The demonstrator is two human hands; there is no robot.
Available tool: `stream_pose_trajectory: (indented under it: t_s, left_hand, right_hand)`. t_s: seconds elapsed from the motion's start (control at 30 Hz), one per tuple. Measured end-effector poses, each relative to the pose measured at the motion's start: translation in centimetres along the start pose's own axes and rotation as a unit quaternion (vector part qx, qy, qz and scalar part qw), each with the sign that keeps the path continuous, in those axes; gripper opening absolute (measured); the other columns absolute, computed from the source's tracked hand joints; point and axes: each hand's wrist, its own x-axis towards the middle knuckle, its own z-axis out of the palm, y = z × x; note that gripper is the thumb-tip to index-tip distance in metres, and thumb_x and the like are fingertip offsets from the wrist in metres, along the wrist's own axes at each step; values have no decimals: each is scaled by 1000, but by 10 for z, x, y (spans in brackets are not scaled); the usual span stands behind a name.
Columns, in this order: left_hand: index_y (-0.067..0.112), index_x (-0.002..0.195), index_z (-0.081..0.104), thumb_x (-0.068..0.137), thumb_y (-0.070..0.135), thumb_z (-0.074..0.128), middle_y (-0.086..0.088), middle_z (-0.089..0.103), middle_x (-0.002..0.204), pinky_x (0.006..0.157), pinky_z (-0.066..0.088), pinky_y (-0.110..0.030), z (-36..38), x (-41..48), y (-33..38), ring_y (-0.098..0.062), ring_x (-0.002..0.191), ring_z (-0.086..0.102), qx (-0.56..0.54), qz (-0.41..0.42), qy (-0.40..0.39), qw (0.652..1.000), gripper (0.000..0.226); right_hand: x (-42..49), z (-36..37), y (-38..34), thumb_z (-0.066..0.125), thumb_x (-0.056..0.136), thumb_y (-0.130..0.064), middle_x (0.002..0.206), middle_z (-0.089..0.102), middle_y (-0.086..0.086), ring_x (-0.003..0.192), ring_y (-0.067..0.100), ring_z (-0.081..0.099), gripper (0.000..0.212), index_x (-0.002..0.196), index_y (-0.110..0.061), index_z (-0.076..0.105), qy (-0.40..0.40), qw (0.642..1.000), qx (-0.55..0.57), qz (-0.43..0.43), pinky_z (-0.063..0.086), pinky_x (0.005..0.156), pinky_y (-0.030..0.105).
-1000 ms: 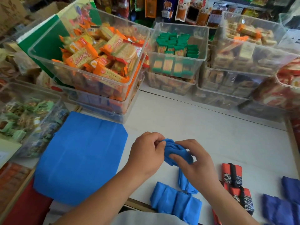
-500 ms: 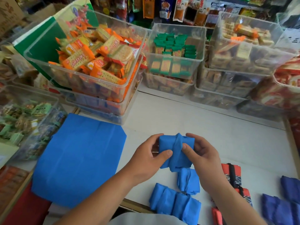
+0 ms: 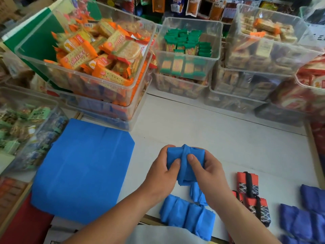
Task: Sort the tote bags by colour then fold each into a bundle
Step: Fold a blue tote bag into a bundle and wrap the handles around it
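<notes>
Thumbs [image 3: 176, 162] sliding closer together than a moment ago, left hand [image 3: 161, 175] and right hand [image 3: 210, 173] gripping the blue bundle [image 3: 173, 154], fingers [image 3: 192, 158] curling round it, strap [image 3: 184, 152] wrapping its middle

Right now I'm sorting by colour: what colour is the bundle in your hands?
The bundle is bright blue; head view.

Bare forearms [image 3: 114, 215], left hand [image 3: 161, 176] and right hand [image 3: 210, 175] short-nailed, pale grey garment [image 3: 158, 234] at the chest.
</notes>
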Motion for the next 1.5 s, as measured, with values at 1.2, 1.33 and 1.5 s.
stream_pose_trajectory:
  t_s: [1.2,1.33,1.5]
  left_hand:
    - [12,102,70,65,67,69,-7,63,123,94,53,-45,-143,-71,-248,-32,118,56,419,-160,228,864,66]
    - [22,84,74,65,57,78,4,70,110,88,52,-41,-144,-66,-250,-22,112,61,427,-157,223,862,40]
    - [22,90,70,85,43,65,7,63,112,114,35,-47,-130,-61,-248,-20,115,57,459,-177,213,844,23]
  right_hand:
    - [10,107,119,57,103,-38,101,70,-12,96,14,60,23,102,-23,74,-178,864,-448,-148,35,79,17]
    - [5,130,122,49,103,-49,95,67,-23,91,7,64,25,100,-33,68,-257,870,-420,-20,45,84,27]
    - [7,130,127,53,103,-45,80,68,-24,80,-3,62,22,94,-33,70,-260,881,-395,0,42,78,22]
